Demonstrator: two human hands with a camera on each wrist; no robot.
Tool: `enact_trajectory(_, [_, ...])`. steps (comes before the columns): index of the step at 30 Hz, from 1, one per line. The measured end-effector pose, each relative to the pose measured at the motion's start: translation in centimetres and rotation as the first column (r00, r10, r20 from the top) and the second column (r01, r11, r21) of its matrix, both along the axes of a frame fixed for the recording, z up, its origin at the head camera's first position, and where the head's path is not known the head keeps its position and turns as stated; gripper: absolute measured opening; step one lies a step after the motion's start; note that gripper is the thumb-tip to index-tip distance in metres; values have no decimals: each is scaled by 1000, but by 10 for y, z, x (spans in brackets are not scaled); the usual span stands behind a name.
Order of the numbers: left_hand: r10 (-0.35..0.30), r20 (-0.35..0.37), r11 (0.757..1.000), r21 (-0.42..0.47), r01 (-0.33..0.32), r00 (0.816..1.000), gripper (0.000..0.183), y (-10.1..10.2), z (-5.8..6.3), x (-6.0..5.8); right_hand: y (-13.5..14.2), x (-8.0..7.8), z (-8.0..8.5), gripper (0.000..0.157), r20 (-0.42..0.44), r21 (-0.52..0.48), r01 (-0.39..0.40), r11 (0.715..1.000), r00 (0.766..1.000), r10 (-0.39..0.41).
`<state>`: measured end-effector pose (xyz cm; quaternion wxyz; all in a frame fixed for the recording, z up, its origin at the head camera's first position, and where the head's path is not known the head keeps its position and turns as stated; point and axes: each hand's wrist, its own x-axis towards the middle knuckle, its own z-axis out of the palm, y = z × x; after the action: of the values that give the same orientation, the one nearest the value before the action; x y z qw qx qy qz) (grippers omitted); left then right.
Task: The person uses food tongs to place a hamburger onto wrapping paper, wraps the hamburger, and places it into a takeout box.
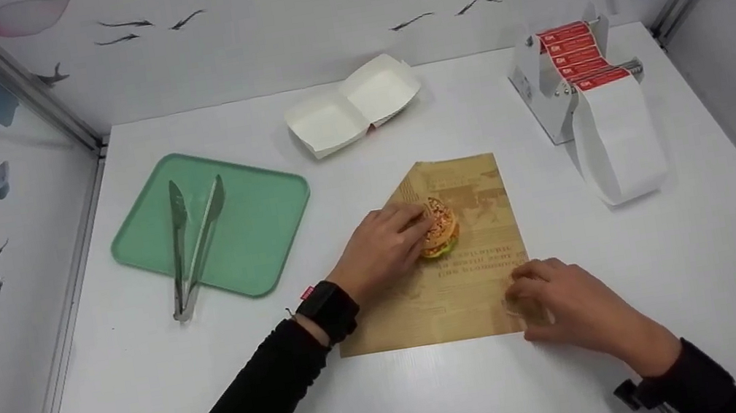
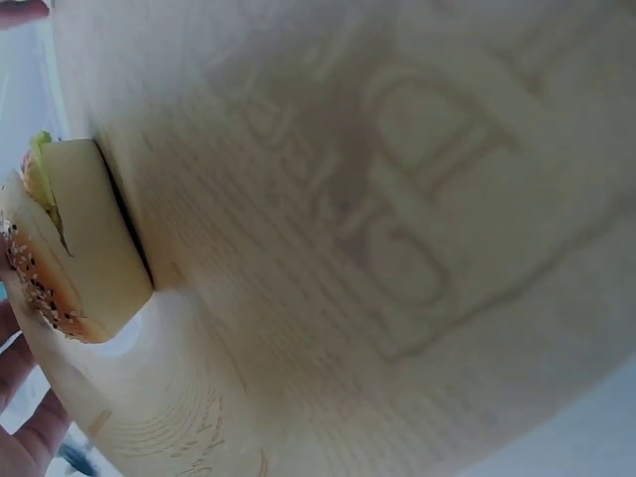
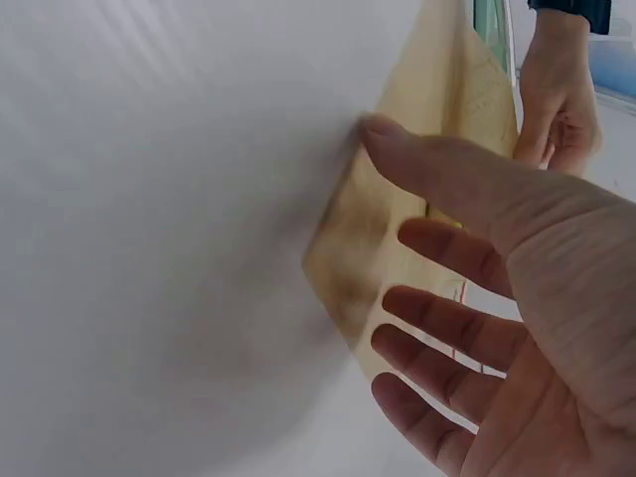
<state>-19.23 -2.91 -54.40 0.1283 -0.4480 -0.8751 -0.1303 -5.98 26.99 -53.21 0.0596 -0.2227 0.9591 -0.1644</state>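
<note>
A sesame-topped toy-like hamburger [image 1: 444, 228] with lettuce lies on a printed brown wrapping paper [image 1: 458, 310]. My left hand [image 1: 377, 243] holds it from the left, the curled fingers overlapping its top. The left wrist view shows the bun [image 2: 94, 234] from the side, with fingers [image 2: 45, 422] beside its seeded top. At the lower right corner of the paper, my right hand [image 1: 572, 303] has its thumb and fingers apart. In the right wrist view its thumb meets the edge of the slightly raised paper [image 3: 348, 219], while the other fingers are spread out.
Metal tongs [image 1: 179, 266] lie across a green tray [image 1: 268, 229] on the left of the white table [image 1: 705, 286]. An unfolded white box [image 1: 353, 109] sits at the back. Back right stands a label dispenser [image 1: 546, 97] with a hanging strip of labels [image 1: 624, 144].
</note>
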Motion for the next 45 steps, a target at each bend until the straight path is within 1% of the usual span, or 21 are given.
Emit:
enact_trajectory(3, [-6, 12, 1000, -10, 7, 1000, 34, 0, 1, 1, 7, 0, 3, 40, -27, 26, -53, 998, 998, 54])
enact_trajectory(6, [-4, 34, 1000, -18, 5, 999, 33, 1, 3, 1, 9, 0, 1, 36, -67, 38, -87, 995, 994, 89])
enact_trajectory(9, [1, 48, 1000, -31, 0, 999, 34, 2, 5, 1, 9, -2, -4, 35, -131, 43, -97, 994, 986, 102])
enact_trajectory(14, [3, 41, 998, -56, 0, 999, 35, 4, 6, 0, 10, -6, -14, 34, -222, 42, -90, 995, 970, 97])
enact_trajectory(16, [-1, 42, 999, -54, 4, 999, 35, 4, 6, 0, 11, -8, -16, 35, -247, 10, -80, 997, 966, 80])
enact_trajectory(18, [-8, 39, 999, -45, 10, 999, 34, 3, 6, 0, 11, -13, -15, 35, -284, -43, -76, 996, 957, 60])
enact_trajectory(22, [-7, 28, 999, -42, 8, 1000, 34, 2, 5, 0, 3, -27, -6, 34, -353, -161, -89, 983, 935, 27])
enact_trajectory(24, [-1, 16, 999, -51, 2, 1000, 33, 1, 4, 0, -4, -37, 1, 31, -367, -205, -95, 974, 930, 14])
enact_trajectory(27, [-2, -7, 998, -63, 2, 1000, 33, 0, 4, 0, -17, -53, 11, 26, -348, -251, -85, 964, 938, -8])
enact_trajectory(30, [-14, -35, 997, -75, 11, 999, 33, -1, 3, 0, -30, -70, 17, 20, -318, -274, -64, 960, 948, -28])
enact_trajectory(35, [-22, -90, 991, -136, 10, 996, 28, -2, 3, 0, -48, -96, 17, 15, -289, -287, -47, 957, 956, -40])
enact_trajectory(37, [-26, -90, 988, -153, 12, 996, 28, -2, 4, 0, -52, -104, 15, 17, -269, -291, -38, 956, 962, -44])
enact_trajectory(40, [-35, -68, 987, -160, 24, 997, 31, -4, 4, 0, -58, -114, 11, 24, -210, -296, -6, 955, 976, -59])
enact_trajectory(43, [-46, -45, 990, -135, 40, 998, 33, -5, 5, -1, -62, -120, 10, 33, -132, -306, 38, 951, 988, -82])
enact_trajectory(45, [-50, -27, 994, -102, 47, 998, 31, -7, 5, -1, -64, -122, 9, 38, -94, -316, 56, 947, 991, -90])
